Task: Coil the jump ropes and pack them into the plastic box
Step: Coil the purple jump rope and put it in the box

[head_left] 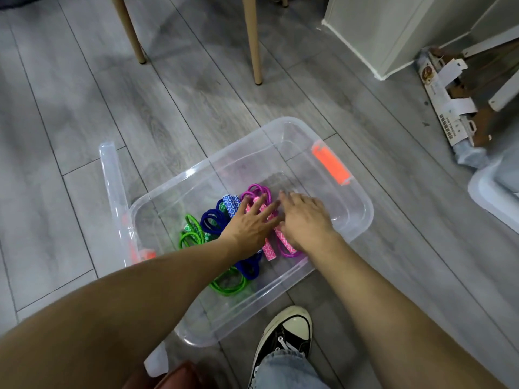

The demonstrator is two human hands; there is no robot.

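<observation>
A clear plastic box (362, 220) with an orange latch (331, 165) stands on the grey floor. Inside lie three coiled jump ropes: a green one (193, 233), a dark blue one (213, 220) with blue patterned handles, and a purple one (257, 190) with pink patterned handles (269, 249). Both my hands reach into the box. My left hand (251, 224) rests with spread, straight fingers on the purple rope's coil. My right hand (304, 217) lies palm down beside it, over the pink handles, fingers extended. Parts of the purple and blue ropes are hidden under my hands.
The box's clear lid (112, 175) leans at its left side. Two wooden chair legs (257, 51) stand beyond the box. A white cabinet (393, 32) and flattened cardboard (449, 102) are at the upper right, another clear container (494, 192) at the right edge. My sneaker (289, 332) is near the box's front.
</observation>
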